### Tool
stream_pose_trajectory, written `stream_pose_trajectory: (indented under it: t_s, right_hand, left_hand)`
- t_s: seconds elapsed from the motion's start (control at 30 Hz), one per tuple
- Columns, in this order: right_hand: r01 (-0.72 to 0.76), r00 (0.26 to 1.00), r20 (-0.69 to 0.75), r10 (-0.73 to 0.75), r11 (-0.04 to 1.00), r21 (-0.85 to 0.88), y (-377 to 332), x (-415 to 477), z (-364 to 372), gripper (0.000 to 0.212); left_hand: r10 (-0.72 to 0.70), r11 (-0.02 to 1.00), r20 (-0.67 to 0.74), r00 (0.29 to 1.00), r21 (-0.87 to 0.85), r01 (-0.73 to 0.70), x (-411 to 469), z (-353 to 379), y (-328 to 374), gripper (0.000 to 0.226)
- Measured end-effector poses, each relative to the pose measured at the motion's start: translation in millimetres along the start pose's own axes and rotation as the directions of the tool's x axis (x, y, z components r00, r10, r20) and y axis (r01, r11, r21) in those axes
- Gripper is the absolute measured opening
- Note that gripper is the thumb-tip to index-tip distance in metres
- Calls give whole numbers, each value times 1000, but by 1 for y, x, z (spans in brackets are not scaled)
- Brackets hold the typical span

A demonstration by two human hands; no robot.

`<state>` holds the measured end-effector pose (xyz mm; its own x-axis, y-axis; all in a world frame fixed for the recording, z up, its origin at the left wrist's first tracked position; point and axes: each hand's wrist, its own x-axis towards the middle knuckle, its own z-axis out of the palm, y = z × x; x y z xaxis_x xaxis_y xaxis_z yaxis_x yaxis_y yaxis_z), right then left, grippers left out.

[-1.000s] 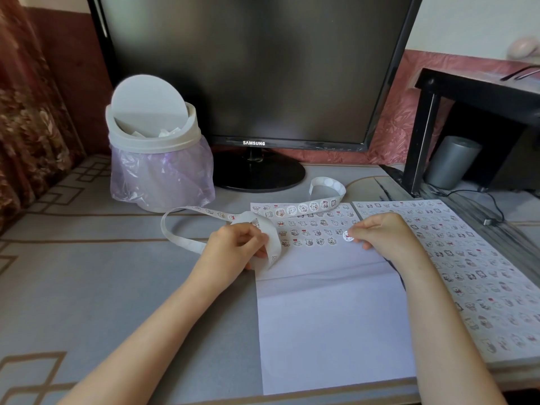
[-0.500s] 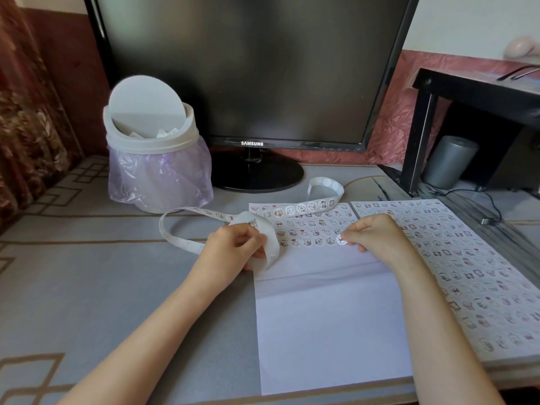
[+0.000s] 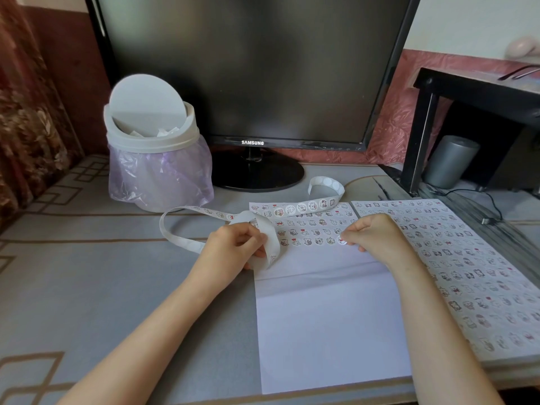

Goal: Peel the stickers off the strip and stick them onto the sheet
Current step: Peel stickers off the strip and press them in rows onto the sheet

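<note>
Right hand [image 3: 377,236] has its fingers curled in, tips pinching a little round sticker [image 3: 342,242] right at the end of the lowest row on the sheet [image 3: 330,317]. Left hand [image 3: 233,247] has its fingers curled round the strip [image 3: 273,244], holding it at the sheet's left edge. My guess at what goes wrong: the sticker sits just beside its neighbour, so a sloppy press could land it crooked or overlapping. That floppy loop of strip could also flop onto the rows and snag. Looks-wise, the stickers are small white circles with cartoon animal faces and bits of red. The strip is glossy white backing, looping left over the table [image 3: 87,287] and curling back across the sheet's top. The sheet is white and creased, with only its top rows filled.
</note>
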<state>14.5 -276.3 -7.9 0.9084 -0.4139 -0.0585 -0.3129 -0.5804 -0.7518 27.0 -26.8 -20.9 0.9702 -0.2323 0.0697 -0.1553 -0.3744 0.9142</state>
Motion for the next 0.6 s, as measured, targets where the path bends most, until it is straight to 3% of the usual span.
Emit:
stream_pose_trajectory:
  t_s: [0.6]
  right_hand:
    - [32, 999, -12, -33, 997, -76, 6, 5, 2, 18]
  left_hand:
    - [28, 1000, -10, 1000, 4, -28, 0, 0, -1, 25]
